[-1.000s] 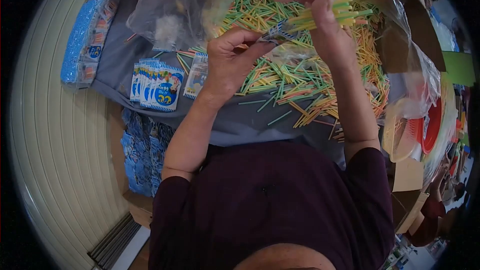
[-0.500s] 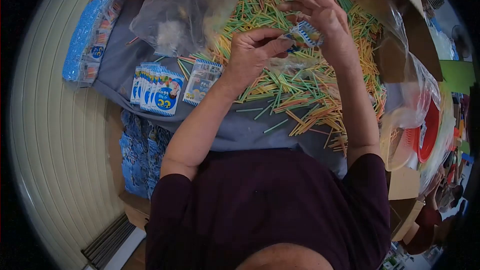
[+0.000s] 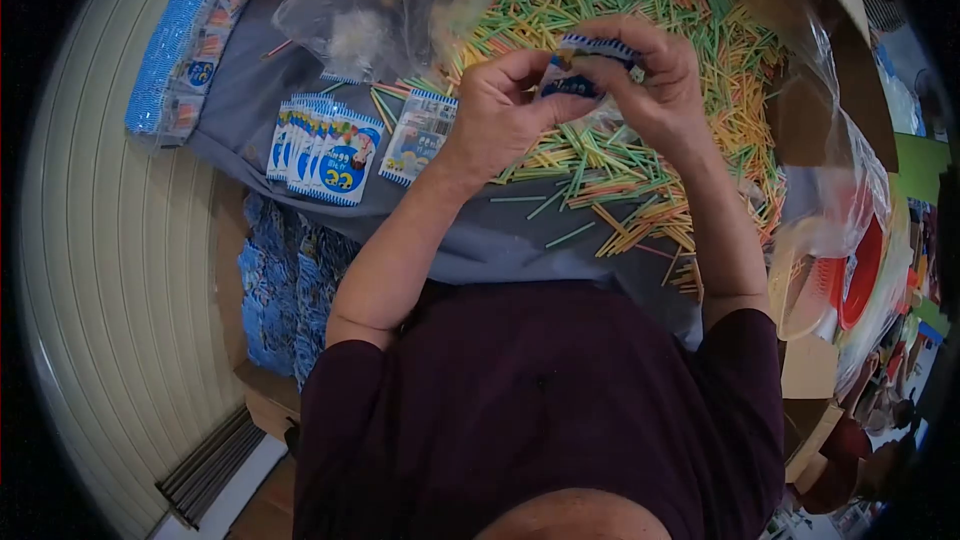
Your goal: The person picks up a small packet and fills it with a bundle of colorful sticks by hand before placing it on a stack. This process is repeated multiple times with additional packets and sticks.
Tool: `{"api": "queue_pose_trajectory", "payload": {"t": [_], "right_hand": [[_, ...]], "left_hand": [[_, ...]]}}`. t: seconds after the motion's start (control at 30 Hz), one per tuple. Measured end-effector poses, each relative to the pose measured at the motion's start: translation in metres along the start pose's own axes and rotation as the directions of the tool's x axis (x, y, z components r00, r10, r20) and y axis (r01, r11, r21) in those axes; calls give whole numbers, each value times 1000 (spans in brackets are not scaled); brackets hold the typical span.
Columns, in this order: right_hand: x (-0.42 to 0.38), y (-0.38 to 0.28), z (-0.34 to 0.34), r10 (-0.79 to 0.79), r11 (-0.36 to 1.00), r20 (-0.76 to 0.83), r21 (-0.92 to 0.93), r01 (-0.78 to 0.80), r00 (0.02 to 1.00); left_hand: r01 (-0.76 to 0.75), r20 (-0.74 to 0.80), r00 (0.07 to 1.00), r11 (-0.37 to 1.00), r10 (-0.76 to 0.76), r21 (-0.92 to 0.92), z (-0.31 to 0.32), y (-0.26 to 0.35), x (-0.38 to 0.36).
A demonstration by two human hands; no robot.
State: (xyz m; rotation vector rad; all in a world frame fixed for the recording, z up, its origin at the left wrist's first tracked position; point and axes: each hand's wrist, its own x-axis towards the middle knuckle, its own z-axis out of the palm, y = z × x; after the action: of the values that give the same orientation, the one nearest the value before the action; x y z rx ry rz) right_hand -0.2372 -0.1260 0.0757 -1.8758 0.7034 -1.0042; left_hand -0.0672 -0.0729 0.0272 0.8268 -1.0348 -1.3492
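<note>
blue-and-white packet is pinched by the fingers of the left hand and right hand; imo hold it lightly near the edges so it doesn't crease.

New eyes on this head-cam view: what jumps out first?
Probably the big heap of thin green, yellow and orange sticks across the upper middle and right, behind the hands. Next, the small blue-and-white packet held between the left hand and right hand. Then the overlapping row of similar packets on the grey cloth, left of the left forearm.
</note>
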Motion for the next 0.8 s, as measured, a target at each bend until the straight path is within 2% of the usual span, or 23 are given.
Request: {"api": "queue_pose_trajectory", "payload": {"t": [0.03,0.07,0.1,0.13,0.17,0.2,0.27,0.3,0.33,0.37,0.4,0.43,0.5,0.53,0.57,0.6,0.63,0.7,0.73,0.77,0.8], "right_hand": [[-3,-5,7,-14,999,40,-44,15,999],[-6,-6,14,-113,973,76,-192,125,991],[-8,-10,19,-116,973,73,-192,128,991],[-10,-14,23,-60,991,149,-108,76,987],[-12,-16,26,-9,1000,229,-27,16,973],[-13,-9,20,46,995,233,-95,-24,971],[-8,22,4,54,989,39,-136,-48,998],[-2,35,-7,122,961,-51,-243,-131,991],[4,42,-13,118,963,-45,-239,-125,992],[11,48,-19,100,798,-18,-595,-91,995],[16,51,-22,91,506,3,-861,-43,996],[15,57,-18,144,433,15,-900,-49,989],[18,60,-5,186,371,-1,-926,-71,982],[23,60,0,218,316,-17,-945,-86,976],[28,60,3,218,310,-18,-947,-87,976],[33,60,6,255,230,-22,-970,-83,967],[37,61,10,292,153,-26,-986,-73,956],[43,65,24,300,112,-2,-993,-38,954],[43,67,29,301,68,12,-998,-9,953],[41,70,32,301,66,10,-998,-10,954],[38,74,34,261,109,30,-994,2,965]], "left_hand": [[-53,31,998,974,47,219,-5,4,-7],[-34,-6,999,931,39,364,-13,8,-20],[-93,-7,994,864,110,495,-21,17,-33],[-144,4,984,777,179,613,-31,27,-45],[-79,-84,983,789,163,609,-43,37,-60],[-11,-175,974,801,144,599,-60,47,-72],[195,-306,952,796,-13,572,-118,61,-92],[197,-313,950,794,-9,575,-139,56,-98],[240,-335,936,504,106,830,-159,44,-100],[282,-307,926,138,220,949,-169,38,-101],[225,-215,934,-3,285,974,-162,37,-103],[215,-206,936,1,284,977,-153,38,-102],[233,-162,917,-161,365,959,-132,44,-98],[229,-159,917,-156,366,961,-125,48,-95],[202,-96,903,-219,418,954,-120,52,-94],[183,-33,886,-283,463,941,-114,55,-93],[187,-38,886,-281,461,941,-107,56,-90],[-20,18,932,2,362,1000,-88,52,-84],[-60,39,959,66,280,996,-79,45,-81],[-61,40,959,67,281,996,-72,38,-79],[-72,78,962,-35,261,997,-66,30,-78]]}}
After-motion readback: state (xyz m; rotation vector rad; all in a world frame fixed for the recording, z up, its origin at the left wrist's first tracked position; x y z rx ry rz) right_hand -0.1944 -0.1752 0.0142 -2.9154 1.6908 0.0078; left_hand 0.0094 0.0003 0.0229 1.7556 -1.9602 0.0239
